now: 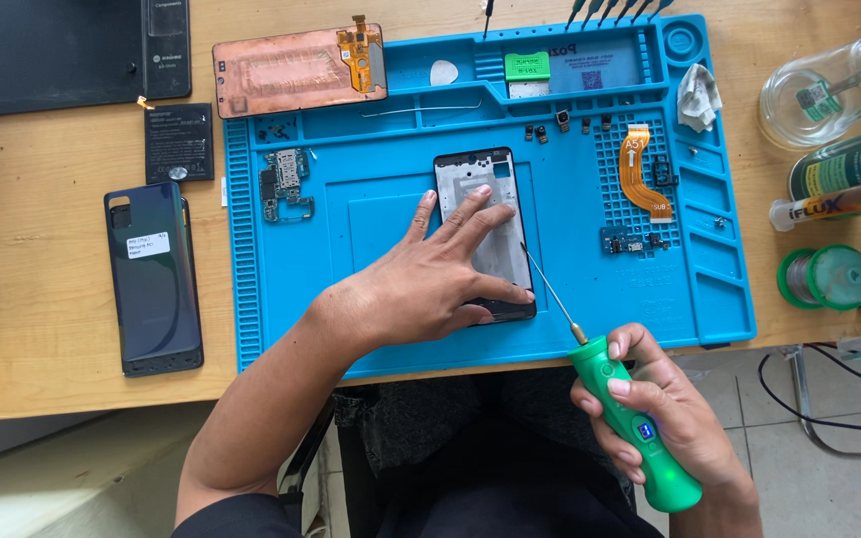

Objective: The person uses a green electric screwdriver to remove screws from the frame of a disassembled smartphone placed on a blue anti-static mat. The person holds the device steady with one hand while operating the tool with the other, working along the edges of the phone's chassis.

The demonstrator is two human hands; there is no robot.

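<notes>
The left hand (421, 289) lay flat, fingers spread, on a phone frame (480, 229) on the blue mat (381, 209). The right hand (665, 413) gripped a green electric screwdriver (640, 423). A white label (148, 245) sat on the dark back cover (151, 279).

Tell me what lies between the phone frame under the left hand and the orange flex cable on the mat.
In the head view, only bare blue mat lies between the phone frame and the orange flex cable; the screwdriver tip reaches the frame's right edge lower down.

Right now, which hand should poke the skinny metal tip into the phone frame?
Probably the right hand: it grips the green screwdriver, whose tip already reaches the phone frame edge. The left hand lies flat on the frame, pinning it to the blue mat.
</notes>
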